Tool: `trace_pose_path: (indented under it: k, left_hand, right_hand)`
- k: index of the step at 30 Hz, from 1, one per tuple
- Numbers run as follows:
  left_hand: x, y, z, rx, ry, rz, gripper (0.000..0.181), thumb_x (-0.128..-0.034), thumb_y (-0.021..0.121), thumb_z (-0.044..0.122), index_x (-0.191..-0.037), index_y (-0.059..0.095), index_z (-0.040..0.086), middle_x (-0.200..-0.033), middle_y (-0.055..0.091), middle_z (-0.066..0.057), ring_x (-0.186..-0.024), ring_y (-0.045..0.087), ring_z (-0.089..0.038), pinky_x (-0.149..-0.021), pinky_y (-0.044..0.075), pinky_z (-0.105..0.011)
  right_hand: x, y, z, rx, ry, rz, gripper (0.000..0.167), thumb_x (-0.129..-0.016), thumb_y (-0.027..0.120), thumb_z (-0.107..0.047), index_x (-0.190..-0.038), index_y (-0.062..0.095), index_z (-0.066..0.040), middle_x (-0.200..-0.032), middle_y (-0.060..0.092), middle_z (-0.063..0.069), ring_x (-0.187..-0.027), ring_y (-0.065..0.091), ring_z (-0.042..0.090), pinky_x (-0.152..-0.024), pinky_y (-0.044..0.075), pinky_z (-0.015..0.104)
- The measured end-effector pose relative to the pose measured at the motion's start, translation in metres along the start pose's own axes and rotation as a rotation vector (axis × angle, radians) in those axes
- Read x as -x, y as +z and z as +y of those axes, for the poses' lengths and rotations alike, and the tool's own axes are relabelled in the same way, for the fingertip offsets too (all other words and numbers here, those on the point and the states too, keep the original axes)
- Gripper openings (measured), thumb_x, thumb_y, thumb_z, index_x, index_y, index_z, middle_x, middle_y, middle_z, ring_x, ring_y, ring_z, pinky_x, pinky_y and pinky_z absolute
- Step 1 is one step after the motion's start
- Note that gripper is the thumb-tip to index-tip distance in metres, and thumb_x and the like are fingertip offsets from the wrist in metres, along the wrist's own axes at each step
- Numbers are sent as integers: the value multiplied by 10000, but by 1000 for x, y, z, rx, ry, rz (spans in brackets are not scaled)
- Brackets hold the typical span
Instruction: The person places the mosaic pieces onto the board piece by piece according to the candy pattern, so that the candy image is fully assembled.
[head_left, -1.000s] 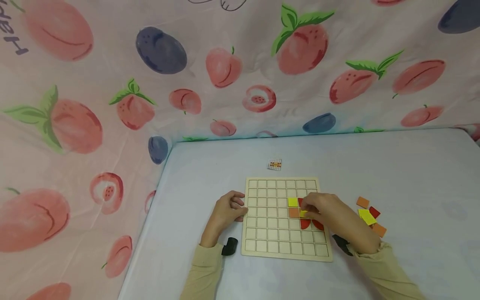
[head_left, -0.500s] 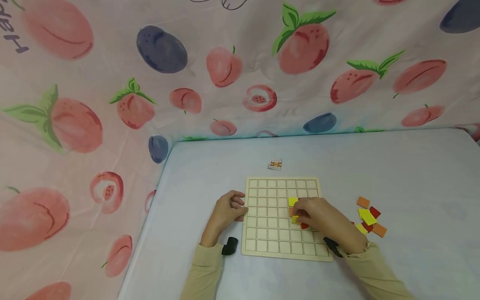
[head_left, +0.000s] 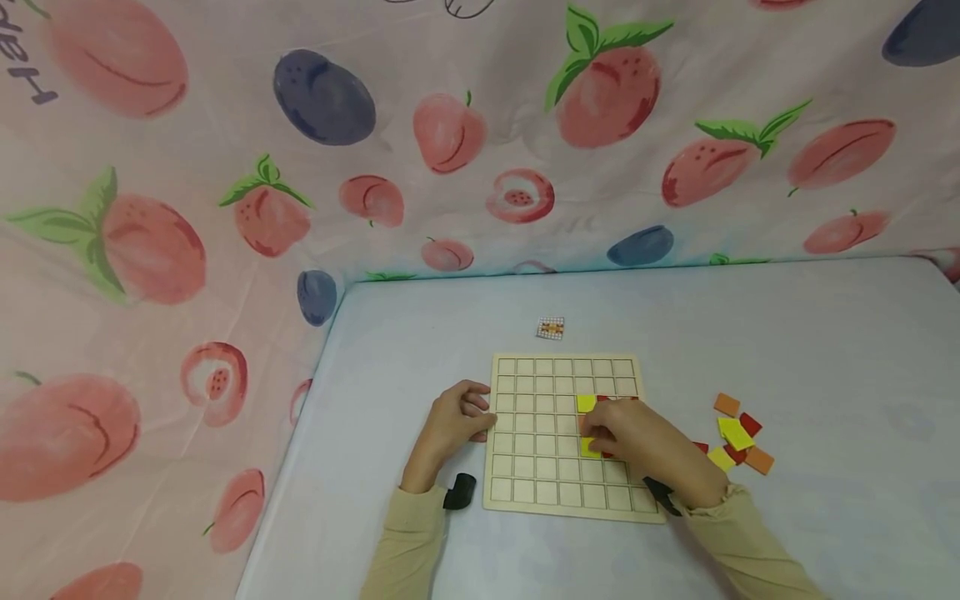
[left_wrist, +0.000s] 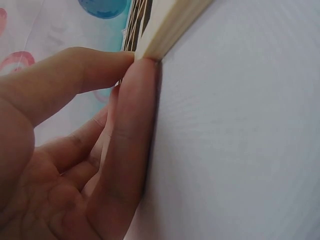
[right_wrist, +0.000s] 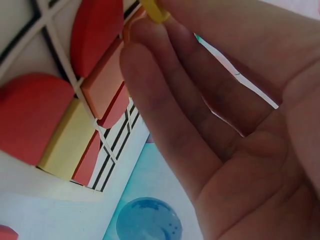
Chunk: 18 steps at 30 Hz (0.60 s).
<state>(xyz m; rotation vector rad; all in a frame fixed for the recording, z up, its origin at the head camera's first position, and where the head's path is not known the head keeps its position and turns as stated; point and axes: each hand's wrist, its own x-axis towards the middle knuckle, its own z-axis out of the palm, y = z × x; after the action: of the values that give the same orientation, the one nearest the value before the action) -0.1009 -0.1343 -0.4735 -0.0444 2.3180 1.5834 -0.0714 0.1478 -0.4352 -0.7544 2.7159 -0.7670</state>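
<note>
The left hand (head_left: pixel 452 419) is at the left edge of the pale gridded board (head_left: pixel 525 498); in the left wrist view its thumb and index finger hold the board's edge (left_wrist: pixel 167 30). Over the board's right half, the right hand (head_left: pixel 637 437) is palm down, hiding several cells. In the right wrist view a yellow piece (right_wrist: pixel 156 11) is pinched at its fingertips. One yellow tile (head_left: pixel 586 403) lies above the fingers in the head view. Red pieces (right_wrist: pixel 97 35), a yellow tile (right_wrist: pixel 67 140) and an orange one (right_wrist: pixel 102 82) sit in the grid.
A small patterned card (head_left: pixel 551 327) lies beyond the board. Loose tiles, among them an orange one (head_left: pixel 726 405) and a yellow one (head_left: pixel 736 433), lie to the right, some overlapping. Fruit-patterned cloth (head_left: pixel 450 217) rises behind and left of the white table surface (head_left: pixel 840 358).
The right hand has moved left and slightly nearer on the board, uncovering loose red and yellow tiles at the right. A yellow piece now shows at the lower left of its fingers. The left hand stays put.
</note>
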Motion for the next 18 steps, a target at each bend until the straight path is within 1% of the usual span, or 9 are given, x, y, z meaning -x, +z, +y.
trace_pose_path:
  k: [8,13,18]
  left_hand:
    - [0,0,1,-7,-4,0,406,-840,732,-3,-1227,611,23,-992,610,-114,-769,638,-148,-612,634,-297]
    - [0,0,1,3,-2,-2,409,-842,729,-9,-1232,608,15,-1001,609,-127,-772,633,-145,-617,635,-300]
    - [0,0,0,11,3,-6,417,-837,733,-11,-1234,606,1,-1009,608,-145,-776,628,-142,-620,636,-303]
  right_hand:
    - [2,2,-3,67,22,-5,135,-791,822,-77,-885,738,-125,-840,615,-59,-742,533,52,-660,541,241]
    - [2,3,-3,76,31,0,157,-789,826,-90,-911,734,-124,-852,612,-62,-740,519,51,-671,539,247]
    - [3,4,-3,82,18,14,158,-792,827,-98,-910,731,-137,-859,622,-66,-742,524,51,-671,540,249]
